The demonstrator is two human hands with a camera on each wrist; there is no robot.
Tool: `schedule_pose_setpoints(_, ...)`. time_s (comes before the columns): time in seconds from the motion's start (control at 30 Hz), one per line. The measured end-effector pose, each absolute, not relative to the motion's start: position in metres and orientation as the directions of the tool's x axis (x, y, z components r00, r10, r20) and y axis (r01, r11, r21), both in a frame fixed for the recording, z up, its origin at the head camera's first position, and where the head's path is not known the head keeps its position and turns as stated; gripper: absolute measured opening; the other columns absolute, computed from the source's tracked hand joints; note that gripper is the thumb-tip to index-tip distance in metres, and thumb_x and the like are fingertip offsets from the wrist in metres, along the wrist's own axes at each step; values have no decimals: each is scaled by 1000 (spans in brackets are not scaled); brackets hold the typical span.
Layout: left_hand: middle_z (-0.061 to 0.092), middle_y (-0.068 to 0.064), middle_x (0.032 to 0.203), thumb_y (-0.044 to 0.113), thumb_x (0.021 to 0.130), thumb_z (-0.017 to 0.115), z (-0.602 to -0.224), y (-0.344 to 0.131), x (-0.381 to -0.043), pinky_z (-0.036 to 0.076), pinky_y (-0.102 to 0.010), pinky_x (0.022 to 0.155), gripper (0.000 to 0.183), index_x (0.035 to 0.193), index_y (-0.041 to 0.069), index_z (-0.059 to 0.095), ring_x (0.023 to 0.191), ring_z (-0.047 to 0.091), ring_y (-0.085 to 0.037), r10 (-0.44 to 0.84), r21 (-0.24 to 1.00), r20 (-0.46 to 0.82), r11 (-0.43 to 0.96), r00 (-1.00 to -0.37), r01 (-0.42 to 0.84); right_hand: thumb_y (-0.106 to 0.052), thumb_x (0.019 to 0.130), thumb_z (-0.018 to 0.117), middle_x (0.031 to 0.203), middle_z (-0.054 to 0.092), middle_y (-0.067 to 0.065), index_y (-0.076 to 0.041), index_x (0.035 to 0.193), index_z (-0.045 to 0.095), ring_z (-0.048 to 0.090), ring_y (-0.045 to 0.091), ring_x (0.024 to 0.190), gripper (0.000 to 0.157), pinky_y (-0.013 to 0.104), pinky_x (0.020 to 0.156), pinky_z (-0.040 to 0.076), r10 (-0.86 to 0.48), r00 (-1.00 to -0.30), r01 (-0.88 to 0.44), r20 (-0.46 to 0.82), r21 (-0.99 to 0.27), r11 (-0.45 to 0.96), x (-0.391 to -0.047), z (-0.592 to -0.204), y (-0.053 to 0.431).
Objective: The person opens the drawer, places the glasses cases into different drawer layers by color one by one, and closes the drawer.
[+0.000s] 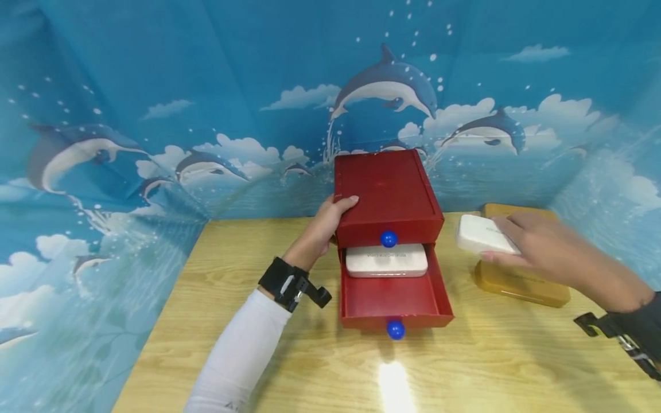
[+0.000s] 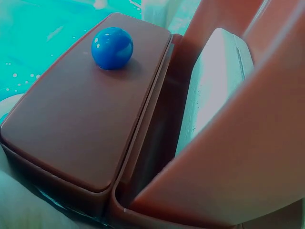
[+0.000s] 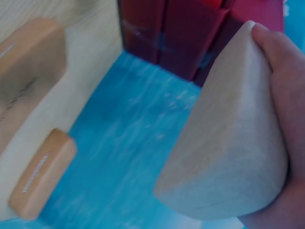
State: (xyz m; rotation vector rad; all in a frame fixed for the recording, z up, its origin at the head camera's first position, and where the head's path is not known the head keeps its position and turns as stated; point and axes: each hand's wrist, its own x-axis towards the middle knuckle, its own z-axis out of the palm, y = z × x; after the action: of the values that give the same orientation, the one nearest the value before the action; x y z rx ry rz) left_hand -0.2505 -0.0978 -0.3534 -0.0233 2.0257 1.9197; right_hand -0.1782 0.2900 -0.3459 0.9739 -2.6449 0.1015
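Note:
A red two-drawer box [image 1: 382, 189] stands on the table, each drawer with a round blue knob. Its lower drawer [image 1: 397, 298] is pulled out, and a white glasses case [image 1: 386, 263] with small print lies at the back of it. The upper drawer is closed. My left hand [image 1: 325, 223] grips the box at its left side, thumb on top, the other fingers mostly hidden. To the right of the box, my right hand [image 1: 537, 241] holds a second white glasses case [image 1: 482, 234] in the air, thumb and fingers on opposite sides.
Two amber-yellow cases lie on the table at the right: a rear case [image 1: 496, 210] and a front case [image 1: 521, 284], both partly behind my right hand. A blue dolphin-print cloth [image 1: 289, 132] rises behind the wooden table [image 1: 232, 258] and along its sides.

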Motion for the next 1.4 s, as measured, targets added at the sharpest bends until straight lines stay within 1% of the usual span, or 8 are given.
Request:
schedule_pose_setpoints(0.13,56,-9,118,52,91,56,-353,-99,-251,53,-46,70,59,138,24,34,98,60,-28,220,967,-254,78,-942,-243,-48,73,74,101,60,18,2,124,52,56,28,77,75,41,52,46,-634,-704,-650,322,71,757,-166,-336,273)
schedule_pose_setpoints(0.27,56,-10,118,51,91,56,-352,-100,-251,53,-47,71,59,138,23,34,98,60,-29,226,970,-241,70,-944,-231,-54,75,70,102,59,16,0,124,53,56,25,77,75,39,50,45,-643,-701,-653,309,83,752,-155,-330,256)
schedule_pose_setpoints(0.47,55,-9,119,51,91,56,-352,-102,-251,52,-48,73,59,138,24,34,99,60,-29,231,971,-237,63,-944,-229,-57,80,64,99,60,12,0,117,53,55,21,78,69,35,53,49,-715,-637,-726,287,87,682,-147,-326,222)
schedule_pose_setpoints(0.67,57,-10,118,50,91,56,-353,-101,-250,53,-48,73,57,137,23,35,97,61,-28,231,972,-237,57,-944,-230,-59,85,57,93,57,5,-3,113,51,50,14,77,64,28,53,47,-771,-587,-779,247,88,621,-147,-325,185)
schedule_pose_setpoints(0.87,56,-9,119,50,91,56,-354,-99,-249,53,-46,73,59,138,23,34,98,60,-27,224,970,-243,58,-944,-236,-60,87,52,84,50,-1,-6,109,52,44,11,72,58,27,55,44,-815,-556,-811,161,109,575,-149,-331,159)
schedule_pose_setpoints(0.97,56,-9,119,51,91,56,-355,-98,-250,53,-46,72,60,139,23,34,98,60,-27,228,970,-243,66,-943,-234,-60,89,49,83,47,-2,-6,108,52,42,11,70,57,25,52,40,-821,-560,-817,109,89,569,-149,-333,153)
schedule_pose_setpoints(1.1,56,-8,118,52,90,56,-355,-97,-249,53,-46,73,60,138,23,35,98,60,-27,222,970,-242,77,-944,-231,-58,88,51,83,45,-2,-7,108,51,41,11,71,55,25,50,37,-816,-575,-814,61,58,578,-151,-335,148)
schedule_pose_setpoints(1.4,56,-9,118,51,91,55,-354,-98,-251,53,-45,73,58,137,22,35,99,60,-27,224,967,-253,83,-941,-240,-55,85,57,100,55,3,-3,122,49,47,14,84,64,28,60,45,-812,-582,-812,-53,-14,583,-153,-332,135)
